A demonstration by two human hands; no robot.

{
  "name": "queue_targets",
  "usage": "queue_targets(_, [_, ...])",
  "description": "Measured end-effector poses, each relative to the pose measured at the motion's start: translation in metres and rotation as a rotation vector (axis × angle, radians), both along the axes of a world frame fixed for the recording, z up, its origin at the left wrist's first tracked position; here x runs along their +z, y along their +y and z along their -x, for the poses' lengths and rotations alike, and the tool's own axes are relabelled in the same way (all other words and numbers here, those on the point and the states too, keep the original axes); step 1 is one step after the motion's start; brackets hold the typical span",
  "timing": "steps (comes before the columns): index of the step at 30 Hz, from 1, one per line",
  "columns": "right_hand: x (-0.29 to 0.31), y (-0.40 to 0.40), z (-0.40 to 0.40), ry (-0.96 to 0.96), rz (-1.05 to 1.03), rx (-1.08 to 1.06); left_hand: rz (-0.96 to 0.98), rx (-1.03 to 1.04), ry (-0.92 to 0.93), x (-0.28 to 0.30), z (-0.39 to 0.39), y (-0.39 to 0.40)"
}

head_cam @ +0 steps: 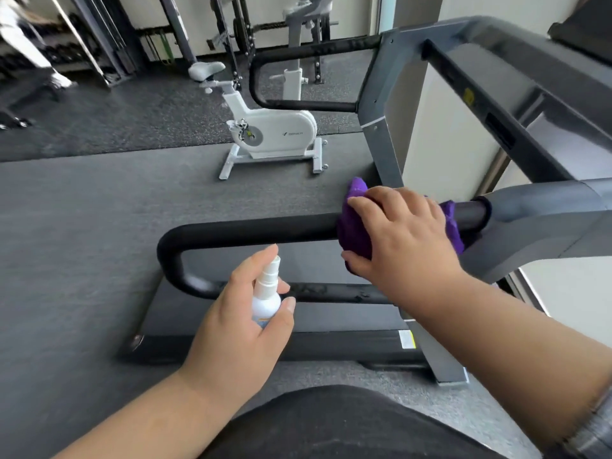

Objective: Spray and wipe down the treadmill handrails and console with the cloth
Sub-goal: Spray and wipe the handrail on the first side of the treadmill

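Bare handrail [251, 231] left of cloth [356, 240]

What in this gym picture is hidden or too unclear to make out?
- Handrail section under the purple cloth: covered by cloth and right hand.
- Spray bottle label: wrapped by left hand, too small.
- Console: cut off by the frame's right edge.
- Person top left: blurred.
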State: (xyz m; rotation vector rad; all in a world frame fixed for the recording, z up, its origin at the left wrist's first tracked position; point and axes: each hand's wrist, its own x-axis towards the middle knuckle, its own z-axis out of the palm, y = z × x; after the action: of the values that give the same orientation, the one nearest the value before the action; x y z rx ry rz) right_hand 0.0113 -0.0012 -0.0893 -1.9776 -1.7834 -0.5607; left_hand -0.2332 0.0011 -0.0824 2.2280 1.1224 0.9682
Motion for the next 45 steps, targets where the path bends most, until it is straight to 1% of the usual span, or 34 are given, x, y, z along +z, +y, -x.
queue_targets(2, [-0.003, 0.003, 0.009, -0.004, -0.032, 0.05, -0.005, -0.009, -0.011, 0.002, -0.003, -0.001])
queue_targets(5, [-0.007, 0.003, 0.014, 0.063, -0.072, 0.131, -0.042, -0.013, -0.034, 0.012, -0.009, 0.001])
queue_targets(9, [-0.014, -0.008, 0.013, 0.221, -0.106, 0.288, -0.11, -0.031, -0.063, 0.035, -0.024, 0.009])
queue_targets(12, [-0.019, -0.028, 0.013, 0.394, -0.163, 0.354, -0.152, -0.054, -0.047, 0.054, -0.044, 0.015])
queue_targets(15, [-0.032, -0.06, 0.018, 0.685, -0.253, 0.306, -0.143, -0.097, 0.038, 0.071, -0.068, 0.022])
queue_targets(17, [-0.041, -0.081, 0.021, 0.887, -0.284, 0.255, -0.11, -0.127, 0.147, 0.077, -0.087, 0.028])
queue_targets(19, [-0.045, -0.096, 0.02, 0.967, -0.305, 0.224, -0.117, -0.158, 0.308, 0.079, -0.108, 0.034])
queue_targets(20, [-0.045, -0.1, 0.018, 0.972, -0.322, 0.219, -0.14, -0.175, 0.385, 0.078, -0.119, 0.036])
queue_targets(22, [-0.043, -0.104, 0.012, 0.984, -0.361, 0.212, -0.17, -0.211, 0.472, 0.076, -0.138, 0.039])
queue_targets(26, [-0.042, -0.111, 0.004, 0.996, -0.403, 0.19, -0.159, -0.233, 0.58, 0.072, -0.161, 0.044])
queue_targets(31, [-0.047, -0.119, -0.001, 0.982, -0.384, 0.209, -0.154, -0.243, 0.685, 0.071, -0.165, 0.047])
queue_targets(37, [-0.048, -0.123, -0.005, 0.969, -0.375, 0.243, -0.111, -0.236, 0.718, 0.074, -0.163, 0.056])
queue_targets(40, [-0.049, -0.123, -0.004, 0.975, -0.36, 0.256, -0.134, -0.218, 0.704, 0.075, -0.158, 0.057])
queue_targets(43, [-0.05, -0.119, -0.004, 0.975, -0.342, 0.265, -0.159, -0.191, 0.688, 0.082, -0.146, 0.056])
queue_targets(45, [-0.051, -0.117, -0.003, 0.97, -0.326, 0.28, -0.135, -0.157, 0.705, 0.089, -0.131, 0.057])
